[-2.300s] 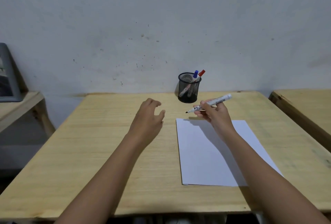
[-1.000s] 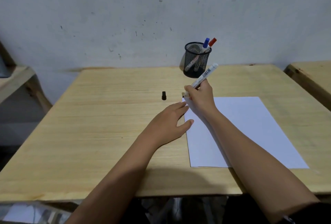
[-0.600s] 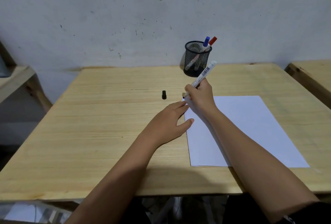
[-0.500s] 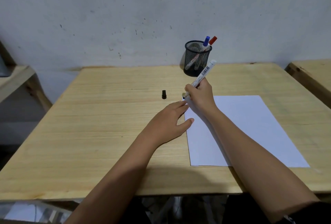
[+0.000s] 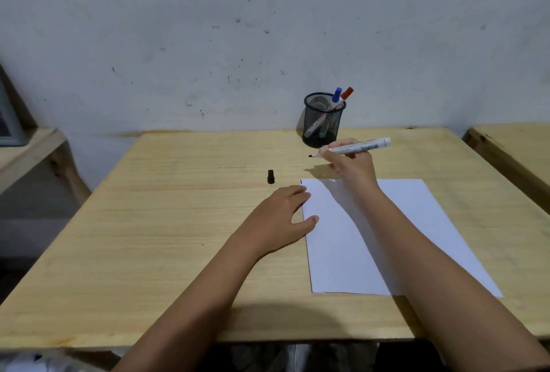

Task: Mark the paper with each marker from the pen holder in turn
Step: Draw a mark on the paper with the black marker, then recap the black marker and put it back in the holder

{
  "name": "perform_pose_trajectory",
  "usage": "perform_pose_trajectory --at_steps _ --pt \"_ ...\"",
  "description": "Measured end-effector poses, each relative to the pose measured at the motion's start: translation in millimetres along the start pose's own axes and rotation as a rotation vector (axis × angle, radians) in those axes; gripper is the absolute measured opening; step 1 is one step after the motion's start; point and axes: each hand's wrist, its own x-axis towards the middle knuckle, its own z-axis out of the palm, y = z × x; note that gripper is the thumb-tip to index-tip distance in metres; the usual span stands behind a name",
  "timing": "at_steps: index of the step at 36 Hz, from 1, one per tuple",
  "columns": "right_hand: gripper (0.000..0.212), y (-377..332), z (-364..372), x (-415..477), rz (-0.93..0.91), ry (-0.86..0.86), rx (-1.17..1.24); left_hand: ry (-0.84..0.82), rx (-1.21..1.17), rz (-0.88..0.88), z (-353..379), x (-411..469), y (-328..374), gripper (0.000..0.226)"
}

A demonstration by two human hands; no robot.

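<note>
A white sheet of paper lies on the wooden table. A small black mark sits at its far left corner. My right hand holds an uncapped white marker nearly level above the table, its black tip pointing left, just beyond the paper's far edge. My left hand rests flat on the table with fingertips and thumb on the paper's left edge. The marker's black cap stands on the table left of the paper. A black mesh pen holder at the back holds a blue-capped marker and a red-capped marker.
A second wooden table stands close on the right. A lower wooden surface with a grey framed object sits at the left. A stained white wall runs right behind the table.
My right hand has lifted the marker off the paper's far left corner and turned it level, leaving a small black mark there. My left hand stays on the paper's edge.
</note>
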Motion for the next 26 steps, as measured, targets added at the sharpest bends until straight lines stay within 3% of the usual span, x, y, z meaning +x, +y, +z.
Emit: perform_pose_trajectory --at_steps 9,13,16,19,21,26 --pt "0.017 -19.3 -25.7 -4.0 0.024 -0.023 0.239 -0.03 0.032 0.002 -15.2 17.8 10.2 0.034" --pt "0.017 -15.9 -32.3 -9.0 0.066 -0.024 0.302 0.172 0.021 0.016 -26.9 28.0 11.2 0.037" --pt "0.015 -14.5 -34.8 -12.8 0.073 -0.03 0.305 0.268 0.092 -0.099 -35.4 35.8 3.4 0.038" --pt "0.015 -13.5 -34.8 -15.7 0.066 -0.017 0.307 0.191 0.239 -0.221 -37.2 41.5 -10.6 0.027" --pt "0.016 -13.1 -34.5 -17.9 0.056 -0.013 0.304 0.223 0.204 -0.244 -38.2 41.3 -15.1 0.013" --pt "0.017 -11.8 -33.9 -21.0 0.037 -0.038 0.313 0.311 -0.068 -0.328 -39.6 44.7 -12.3 0.013"
